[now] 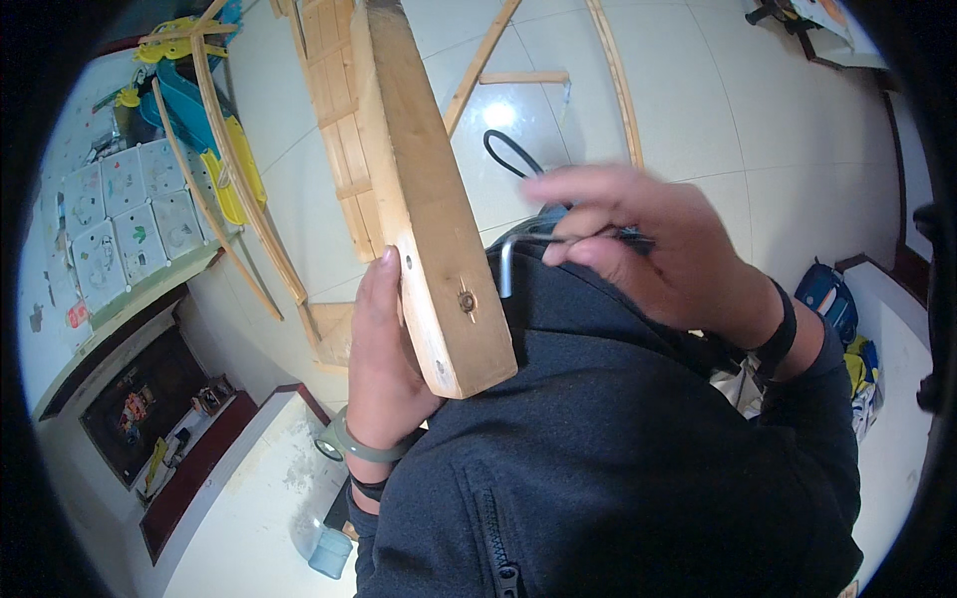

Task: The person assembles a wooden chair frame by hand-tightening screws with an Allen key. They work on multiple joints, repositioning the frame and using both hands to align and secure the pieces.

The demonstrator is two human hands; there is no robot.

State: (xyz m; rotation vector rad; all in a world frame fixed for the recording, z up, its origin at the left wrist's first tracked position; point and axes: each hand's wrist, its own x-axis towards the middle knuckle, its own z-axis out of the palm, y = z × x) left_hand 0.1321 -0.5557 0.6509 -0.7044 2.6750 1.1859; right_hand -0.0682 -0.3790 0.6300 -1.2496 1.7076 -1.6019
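A thick wooden beam (424, 159) runs from the top of the view down toward my lap. Its near end has a bolt (467, 301) sunk in a chipped hole, and smaller holes mark its pale side edge. My left hand (377, 344) grips that end from the left, one digit along the side edge and the rest hidden under the wood. Right of the beam, my right hand (663, 244) pinches a hex key (506, 264). The key's bent short arm points down beside the beam, apart from the bolt. The fingers of my right hand are slightly blurred.
Slatted wooden boards (334, 110) lie left of the beam, with long wooden strips (618, 80) on the tiled floor (797, 130) beyond. A teal and yellow plastic piece (239, 174) stands at the left. A black loop (510, 149) sits near my right hand.
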